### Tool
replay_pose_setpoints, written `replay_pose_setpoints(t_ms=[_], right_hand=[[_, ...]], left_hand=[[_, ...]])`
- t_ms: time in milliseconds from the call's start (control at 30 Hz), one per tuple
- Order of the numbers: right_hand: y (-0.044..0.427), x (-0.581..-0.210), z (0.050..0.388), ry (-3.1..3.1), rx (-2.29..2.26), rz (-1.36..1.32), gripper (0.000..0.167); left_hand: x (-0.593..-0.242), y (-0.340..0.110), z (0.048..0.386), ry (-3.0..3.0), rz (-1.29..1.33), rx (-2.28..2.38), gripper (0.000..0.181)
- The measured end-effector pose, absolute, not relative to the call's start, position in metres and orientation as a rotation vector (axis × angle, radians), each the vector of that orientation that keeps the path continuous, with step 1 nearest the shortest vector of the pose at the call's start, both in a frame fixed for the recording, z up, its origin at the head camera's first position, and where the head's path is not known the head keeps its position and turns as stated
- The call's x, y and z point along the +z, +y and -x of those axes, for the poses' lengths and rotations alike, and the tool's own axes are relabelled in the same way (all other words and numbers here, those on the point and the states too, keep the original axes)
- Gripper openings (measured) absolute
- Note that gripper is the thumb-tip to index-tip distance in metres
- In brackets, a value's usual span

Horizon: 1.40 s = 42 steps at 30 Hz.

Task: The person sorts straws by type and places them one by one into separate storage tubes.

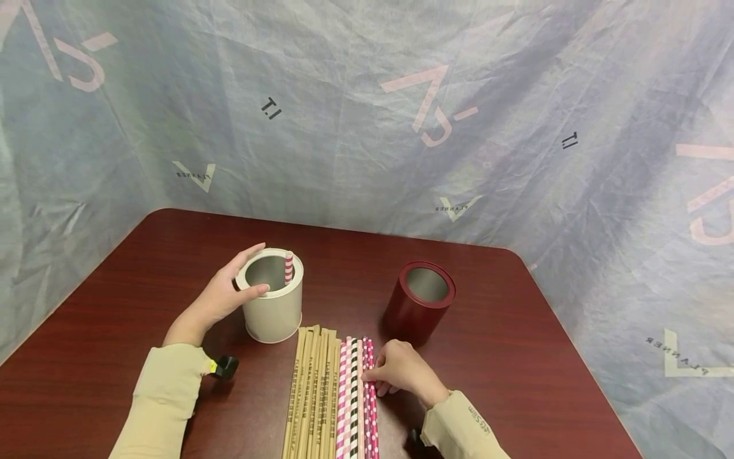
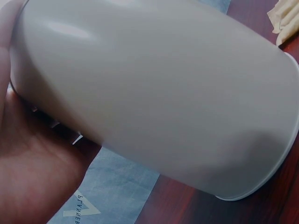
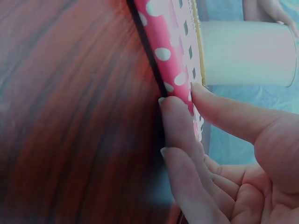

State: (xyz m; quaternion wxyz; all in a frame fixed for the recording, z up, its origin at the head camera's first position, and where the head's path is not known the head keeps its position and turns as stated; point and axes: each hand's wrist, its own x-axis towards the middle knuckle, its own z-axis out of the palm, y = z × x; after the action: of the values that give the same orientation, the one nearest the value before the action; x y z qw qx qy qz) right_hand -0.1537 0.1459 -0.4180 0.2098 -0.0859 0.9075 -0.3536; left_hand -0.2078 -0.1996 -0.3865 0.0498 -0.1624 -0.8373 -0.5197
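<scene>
My left hand (image 1: 226,290) grips a white can (image 1: 274,315) by its upper part, thumb over the near rim and fingers round the far side. One red-and-white striped straw (image 1: 288,271) stands inside that can. In the left wrist view the white can (image 2: 163,93) fills most of the picture, beside the palm. My right hand (image 1: 404,370) is at the right edge of a row of straws. Its thumb and fingertips pinch a pink straw with white dots (image 3: 163,51), clearest in the right wrist view. The other fingers are curled below.
Brown paper-wrapped straws (image 1: 312,389) form the row's left part. Pink-striped straws (image 1: 343,395) and black-striped straws (image 1: 353,395) lie to their right. A dark red can (image 1: 415,312) with an open top stands behind my right hand. Grey printed cloth (image 1: 344,127) hangs behind the brown table (image 1: 499,344).
</scene>
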Motion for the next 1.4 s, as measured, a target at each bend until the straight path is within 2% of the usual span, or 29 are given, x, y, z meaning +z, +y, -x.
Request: replay_pose_setpoints(t_ms=[600,1400], right_hand=[[0.144,-0.415,0.154,2.500,-0.959,0.235,0.029],[0.146,-0.404,0.158,2.623,-1.303,0.263,0.015]], left_hand=[[-0.388,-0.201,0.208,-2.545,0.492,-1.573,0.079],[-0.387,-0.199,0.208,-2.536,0.517,-1.577,0.078]])
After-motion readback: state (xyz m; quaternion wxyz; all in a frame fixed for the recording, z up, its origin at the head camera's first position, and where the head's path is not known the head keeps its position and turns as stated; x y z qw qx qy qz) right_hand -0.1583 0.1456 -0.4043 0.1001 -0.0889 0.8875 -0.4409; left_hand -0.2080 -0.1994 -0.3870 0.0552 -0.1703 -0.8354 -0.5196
